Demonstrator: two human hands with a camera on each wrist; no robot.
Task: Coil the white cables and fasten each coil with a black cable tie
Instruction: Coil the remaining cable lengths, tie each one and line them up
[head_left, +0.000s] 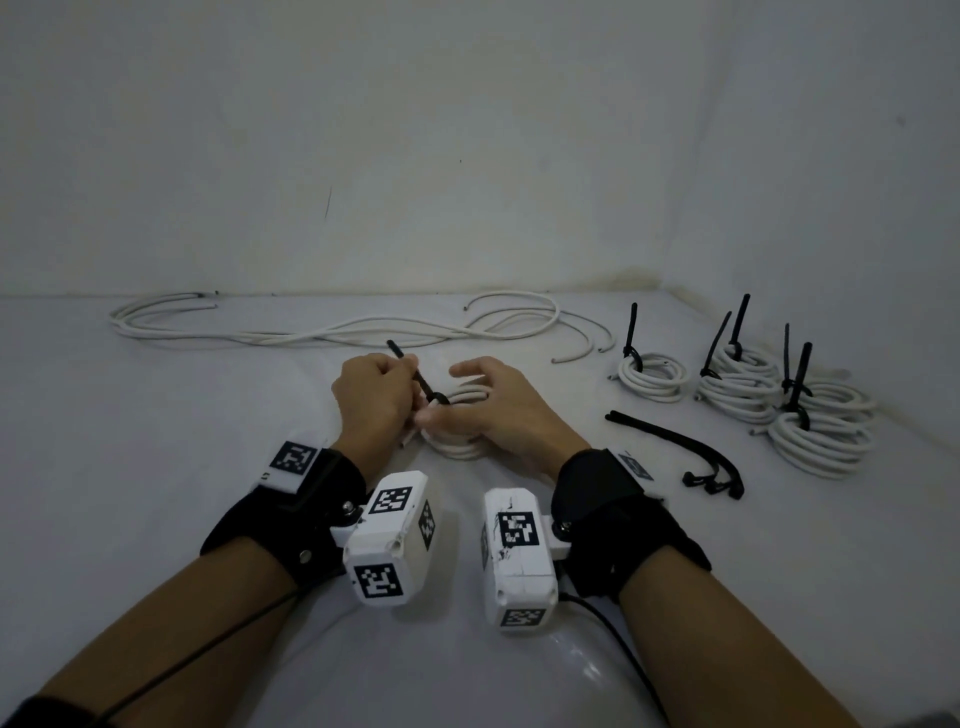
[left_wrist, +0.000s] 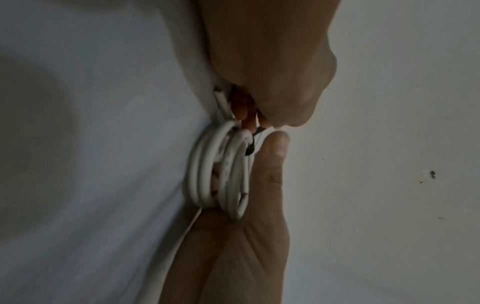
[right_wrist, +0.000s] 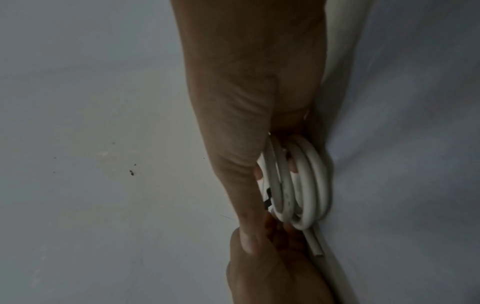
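A small coil of white cable (head_left: 462, 448) lies on the white surface between my hands. A black cable tie (head_left: 415, 375) is looped round the coil's near-left side, and its tail points up and away to the left. My left hand (head_left: 387, 395) grips that tail in a fist. My right hand (head_left: 488, 410) holds the coil, thumb on top beside the tie's head, fingers over the far side. In the left wrist view, the left fist (left_wrist: 265, 72) pulls the tie (left_wrist: 249, 147) at the coil (left_wrist: 233, 174). The right wrist view shows the coil (right_wrist: 303, 185) under the right thumb (right_wrist: 246, 236).
Long loose white cables (head_left: 337, 332) lie along the back wall. Several tied coils (head_left: 737, 389) with upright black tails stand at the right, near the corner. Spare black ties (head_left: 675, 441) lie just right of my right wrist.
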